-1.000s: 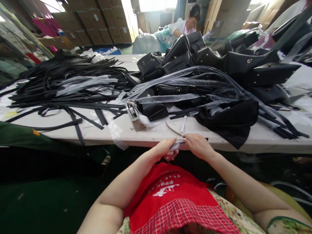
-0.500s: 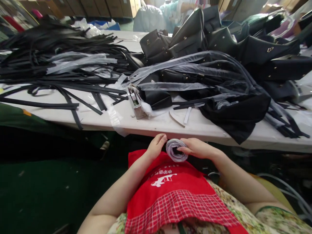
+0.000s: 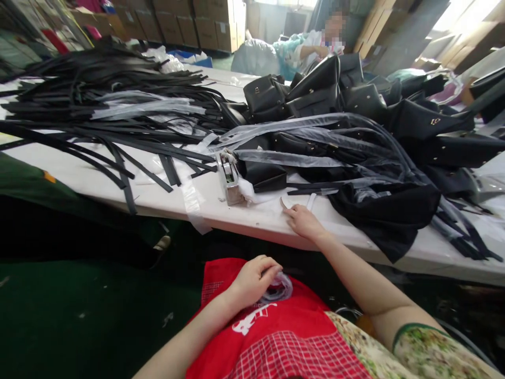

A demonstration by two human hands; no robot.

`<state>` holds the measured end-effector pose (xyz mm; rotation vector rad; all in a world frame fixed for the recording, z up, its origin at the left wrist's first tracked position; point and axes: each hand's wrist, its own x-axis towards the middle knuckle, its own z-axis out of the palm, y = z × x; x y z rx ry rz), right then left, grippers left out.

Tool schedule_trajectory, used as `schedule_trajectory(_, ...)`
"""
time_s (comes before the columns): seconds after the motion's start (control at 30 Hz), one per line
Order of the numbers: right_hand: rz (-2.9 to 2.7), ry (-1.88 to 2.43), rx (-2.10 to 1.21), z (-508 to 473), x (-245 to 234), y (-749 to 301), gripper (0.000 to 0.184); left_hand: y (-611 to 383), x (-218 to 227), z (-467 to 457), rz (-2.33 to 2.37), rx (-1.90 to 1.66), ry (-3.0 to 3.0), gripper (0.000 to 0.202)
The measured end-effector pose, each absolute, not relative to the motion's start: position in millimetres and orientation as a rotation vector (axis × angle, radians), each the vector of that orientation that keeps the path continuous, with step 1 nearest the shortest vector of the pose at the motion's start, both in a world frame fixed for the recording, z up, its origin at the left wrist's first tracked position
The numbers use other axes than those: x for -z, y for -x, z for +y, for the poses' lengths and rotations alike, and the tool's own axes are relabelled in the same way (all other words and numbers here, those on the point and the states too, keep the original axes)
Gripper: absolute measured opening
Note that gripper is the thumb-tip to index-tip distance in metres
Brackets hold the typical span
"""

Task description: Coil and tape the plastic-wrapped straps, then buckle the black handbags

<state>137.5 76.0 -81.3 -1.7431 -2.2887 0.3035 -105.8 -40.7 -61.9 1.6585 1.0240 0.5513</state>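
In the head view, my left hand (image 3: 256, 277) is closed round a rolled coil of clear-plastic-wrapped strap (image 3: 282, 288), held against the red apron. My fingers hide part of the coil. My right hand (image 3: 304, 223) reaches over the table's front edge, its fingertips pinched on a thin curved brownish strip (image 3: 283, 203). Most of that strip is under the fingers. Just behind the hand lies a short white strip (image 3: 311, 201). To its left stands a metal tape dispenser (image 3: 231, 179).
Black straps (image 3: 130, 110) are heaped on the left of the table (image 3: 252, 223). Black bags (image 3: 315, 87) pile up at the back right, with plastic-wrapped straps (image 3: 300, 159) before them. Black fabric (image 3: 389, 218) hangs over the front edge. A person (image 3: 315, 50) sits beyond.
My right hand has let go of the coil and moved forward to the thin strip on the table. My left hand now holds the coil, lower against the apron. The view has tilted up slightly.
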Motion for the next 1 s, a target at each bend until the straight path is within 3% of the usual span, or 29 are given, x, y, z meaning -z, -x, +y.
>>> schedule_trajectory(0.27, -2.072, 1.645, -0.542, 80, 107, -140, 0.028, 96, 63, -36, 0.99, -0.576, -1.427, 0.029)
schedule_trajectory(0.47, -2.166, 1.684, -0.076, 71, 108, -142, 0.026, 89, 71, -32, 0.988, -0.559, -1.439, 0.031)
schedule_trajectory(0.7, -2.276, 1.655, 0.083, 62, 117, -127, 0.032, 90, 76, -29, 1.006, -0.591, -1.449, 0.029)
schedule_trajectory(1.0, -2.308, 1.708, -0.002, 60, 118, -123, 0.033, 92, 78, -21, 1.006, -0.593, -1.519, 0.029)
